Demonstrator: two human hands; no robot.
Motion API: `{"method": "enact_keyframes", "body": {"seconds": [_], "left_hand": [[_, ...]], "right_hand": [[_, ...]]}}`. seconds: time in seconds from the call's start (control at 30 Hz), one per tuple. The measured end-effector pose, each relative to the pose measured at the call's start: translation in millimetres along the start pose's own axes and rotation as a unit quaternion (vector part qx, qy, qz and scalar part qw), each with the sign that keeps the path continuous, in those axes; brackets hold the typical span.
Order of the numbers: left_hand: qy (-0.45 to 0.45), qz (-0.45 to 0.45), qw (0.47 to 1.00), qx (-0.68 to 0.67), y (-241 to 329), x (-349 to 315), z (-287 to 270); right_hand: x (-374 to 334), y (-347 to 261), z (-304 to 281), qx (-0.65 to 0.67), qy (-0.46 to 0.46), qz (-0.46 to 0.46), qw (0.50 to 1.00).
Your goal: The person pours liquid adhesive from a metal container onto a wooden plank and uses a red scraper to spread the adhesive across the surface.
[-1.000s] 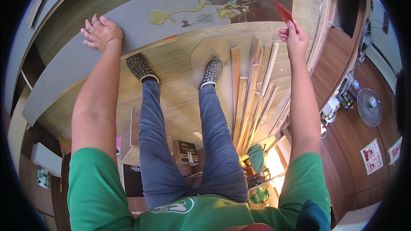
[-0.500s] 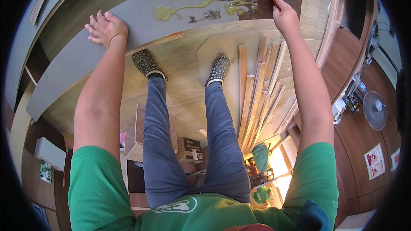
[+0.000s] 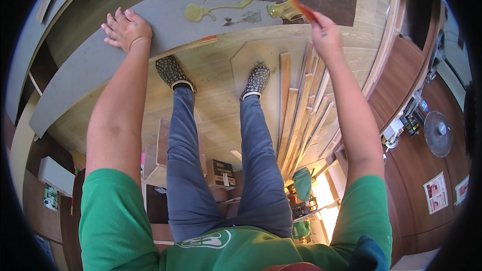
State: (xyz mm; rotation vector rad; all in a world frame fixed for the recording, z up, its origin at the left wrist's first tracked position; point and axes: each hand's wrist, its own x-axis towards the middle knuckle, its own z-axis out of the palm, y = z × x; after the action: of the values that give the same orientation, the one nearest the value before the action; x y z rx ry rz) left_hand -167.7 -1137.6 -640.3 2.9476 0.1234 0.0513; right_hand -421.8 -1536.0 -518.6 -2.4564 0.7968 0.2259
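Note:
A long grey board (image 3: 170, 7) lies across the far side, in front of my feet. My left hand (image 3: 129, 30) rests on it toward the left, palm down with fingers spread. In my right hand (image 3: 326, 37) is a thin red-orange spreader (image 3: 304, 11), gripped at its near end. The spreader's edge meets a pool of yellow-green glue (image 3: 281, 9) on the board. Another glue puddle (image 3: 197, 13) trails across the grey surface farther left. The board's right end (image 3: 336, 2) looks dark and coated.
Several long wood strips (image 3: 296, 115) lie on the floor to the right of my legs. A cardboard box (image 3: 220, 173) stands near my legs. Brown cabinets (image 3: 401, 70) line the right side. My patterned shoes (image 3: 173, 73) stand close to the board's near edge.
My right hand has moved left and slightly nearer, bringing the spreader from the board's dark right end to the glue pool. My left hand stays in place on the board.

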Motion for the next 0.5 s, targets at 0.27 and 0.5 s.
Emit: {"method": "enact_keyframes", "body": {"seconds": [0.27,0.5], "left_hand": [[-0.004,0.002,1.000,-0.014,3,0,-1],[-0.005,0.004,1.000,-0.012,4,-1,-2]], "right_hand": [[42,26,-16,-0.076,0.017,0.039,0.996],[11,34,7,-0.048,0.022,0.008,0.999]]}}
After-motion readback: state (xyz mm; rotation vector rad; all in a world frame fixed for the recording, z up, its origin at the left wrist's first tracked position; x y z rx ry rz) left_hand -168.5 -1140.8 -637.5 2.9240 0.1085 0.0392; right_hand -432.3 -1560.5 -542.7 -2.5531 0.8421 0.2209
